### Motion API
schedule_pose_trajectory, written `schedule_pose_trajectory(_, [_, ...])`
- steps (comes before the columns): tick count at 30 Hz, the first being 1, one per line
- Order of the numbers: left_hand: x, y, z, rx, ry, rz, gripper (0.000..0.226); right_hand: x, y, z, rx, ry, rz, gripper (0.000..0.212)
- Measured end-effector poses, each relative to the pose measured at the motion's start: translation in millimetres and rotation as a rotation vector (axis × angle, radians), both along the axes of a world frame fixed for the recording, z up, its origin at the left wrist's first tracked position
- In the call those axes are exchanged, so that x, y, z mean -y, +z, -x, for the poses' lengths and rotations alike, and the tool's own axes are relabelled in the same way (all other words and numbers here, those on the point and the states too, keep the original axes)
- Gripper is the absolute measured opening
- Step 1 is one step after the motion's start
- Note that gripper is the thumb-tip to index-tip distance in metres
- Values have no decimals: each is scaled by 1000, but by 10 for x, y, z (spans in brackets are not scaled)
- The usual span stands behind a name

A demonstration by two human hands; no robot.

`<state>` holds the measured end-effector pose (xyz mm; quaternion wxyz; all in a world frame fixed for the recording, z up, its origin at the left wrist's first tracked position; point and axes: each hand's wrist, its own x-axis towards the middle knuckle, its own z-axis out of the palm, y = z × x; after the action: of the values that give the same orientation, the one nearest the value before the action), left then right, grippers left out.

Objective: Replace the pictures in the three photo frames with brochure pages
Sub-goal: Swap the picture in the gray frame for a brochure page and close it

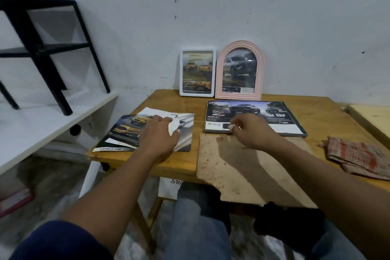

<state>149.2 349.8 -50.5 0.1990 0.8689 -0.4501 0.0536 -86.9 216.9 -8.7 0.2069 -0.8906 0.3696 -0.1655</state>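
Gripping loose page (172,127) with left hand (158,135) over brochure (122,131) at table (179,160) left, pinching near edge of flat-lying dark frame (280,133) with right hand (249,131), white frame (198,93) and pink arched frame (238,96) propped against wall (211,6) behind.

Dark navy short sleeve (61,240), faded blue denim jeans (196,230).

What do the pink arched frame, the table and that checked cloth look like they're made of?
Pink arched frame: probably moulded plastic with a matte finish, going by its smooth, even ridges; painted wood is possible.
Table: wood with a yellowish varnish, streaked and scuffed on top.
Checked cloth: woven fabric, soft enough to lie crumpled in folds.
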Motion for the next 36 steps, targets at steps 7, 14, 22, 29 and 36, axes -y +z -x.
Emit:
schedule_pose_trajectory(7, [-310,-229,-586,-50,59,-196,90,-142,13,-1116,-1,48,-175,20])
schedule_pose_trajectory(14, [-226,-399,-655,-68,30,-168,85,-103,-98,-1720,-40,-120,-353,13])
schedule_pose_trajectory(22, [-227,-432,-604,-43,35,-152,74,-44,-188,-1927,-28,-203,-441,35])
schedule_pose_trajectory(29, [-220,-373,-601,-87,65,-212,68,59,-284,-1960,-149,-170,-106,52])
schedule_pose_trajectory(36, [-198,-382,-614,-87,122,-238,69,317,-368,-2092,-324,12,-37,71])
